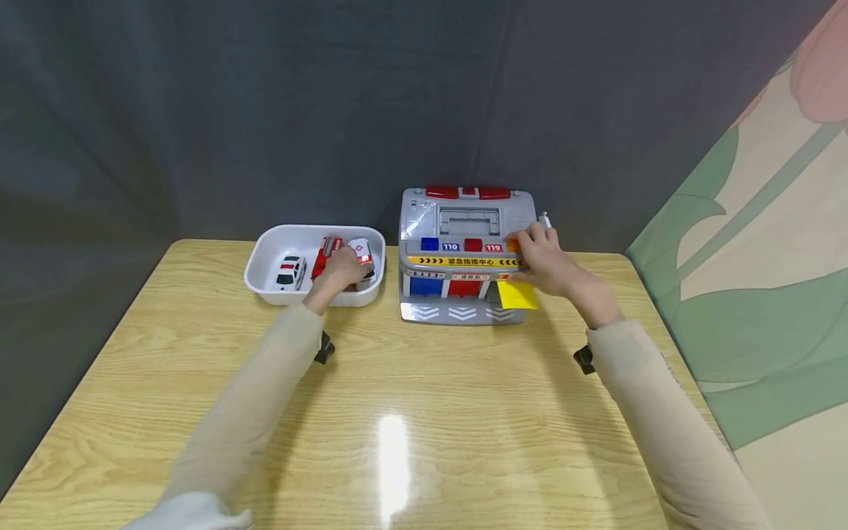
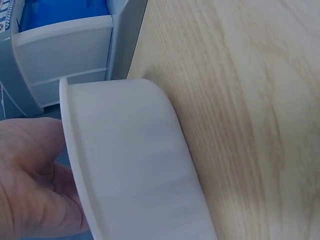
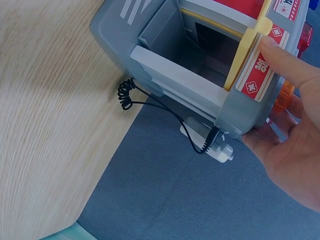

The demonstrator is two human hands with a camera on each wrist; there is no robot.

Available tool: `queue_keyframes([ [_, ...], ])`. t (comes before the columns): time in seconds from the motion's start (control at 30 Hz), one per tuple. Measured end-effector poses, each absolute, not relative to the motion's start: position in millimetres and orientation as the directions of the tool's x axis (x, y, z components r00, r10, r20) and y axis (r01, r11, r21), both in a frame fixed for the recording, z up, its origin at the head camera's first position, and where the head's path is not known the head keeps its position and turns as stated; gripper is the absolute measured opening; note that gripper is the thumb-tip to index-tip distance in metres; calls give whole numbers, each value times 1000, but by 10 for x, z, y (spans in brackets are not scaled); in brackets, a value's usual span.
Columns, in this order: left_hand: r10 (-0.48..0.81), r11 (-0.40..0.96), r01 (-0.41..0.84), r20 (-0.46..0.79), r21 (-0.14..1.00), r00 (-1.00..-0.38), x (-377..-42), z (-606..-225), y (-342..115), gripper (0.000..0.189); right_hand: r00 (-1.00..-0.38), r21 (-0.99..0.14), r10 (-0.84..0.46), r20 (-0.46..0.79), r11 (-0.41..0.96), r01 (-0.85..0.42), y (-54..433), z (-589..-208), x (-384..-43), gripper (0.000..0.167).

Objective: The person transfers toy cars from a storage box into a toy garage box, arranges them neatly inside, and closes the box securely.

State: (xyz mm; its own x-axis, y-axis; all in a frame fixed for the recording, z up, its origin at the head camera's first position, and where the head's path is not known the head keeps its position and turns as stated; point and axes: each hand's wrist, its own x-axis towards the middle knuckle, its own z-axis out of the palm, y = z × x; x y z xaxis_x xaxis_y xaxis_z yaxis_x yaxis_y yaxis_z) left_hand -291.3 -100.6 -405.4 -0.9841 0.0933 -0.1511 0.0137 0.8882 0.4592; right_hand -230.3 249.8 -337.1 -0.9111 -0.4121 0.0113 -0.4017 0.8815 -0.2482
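Note:
My left hand (image 1: 344, 269) reaches down into a white plastic tray (image 1: 265, 237). It is over toy vehicles, among them a red toy fire truck (image 1: 320, 265) and a white toy ambulance (image 1: 361, 249). In the left wrist view the tray's wall (image 2: 130, 160) hides its fingertips, so I cannot tell what they hold. My right hand (image 1: 547, 261) grips the front right roof corner of a grey toy rescue station (image 1: 414, 213). Its thumb (image 3: 272, 47) lies on the front sign, its fingers by the orange button (image 3: 284, 95). Below, the yellow door (image 1: 519, 296) is swung up, exposing a bay (image 3: 200, 50).
A white toy police car (image 1: 290, 272) lies in the tray's left part. The station's blue door (image 1: 426, 285) and red door (image 1: 464, 288) are down. A toy handset (image 3: 207, 142) hangs at its right side on a coiled black cord (image 3: 126, 95). A dark curtain (image 1: 298, 110) stands behind the table.

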Motion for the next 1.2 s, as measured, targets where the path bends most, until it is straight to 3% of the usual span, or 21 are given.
queue_keyframes([
  [0.47,100,863,-15,-199,506,-975,-2926,-4053,-854,32,-907,-251,-421,35,874,-415,2494,-3370,-2304,61],
  [0.87,131,813,-32,-236,582,-963,-2905,-4045,-892,41,-922,-249,-388,9,892,-377,2469,-3349,-2297,62],
  [1.2,85,775,-87,-239,626,-967,-2895,-4078,-953,35,-921,-252,-389,8,891,-378,2481,-3385,-2300,63],
])
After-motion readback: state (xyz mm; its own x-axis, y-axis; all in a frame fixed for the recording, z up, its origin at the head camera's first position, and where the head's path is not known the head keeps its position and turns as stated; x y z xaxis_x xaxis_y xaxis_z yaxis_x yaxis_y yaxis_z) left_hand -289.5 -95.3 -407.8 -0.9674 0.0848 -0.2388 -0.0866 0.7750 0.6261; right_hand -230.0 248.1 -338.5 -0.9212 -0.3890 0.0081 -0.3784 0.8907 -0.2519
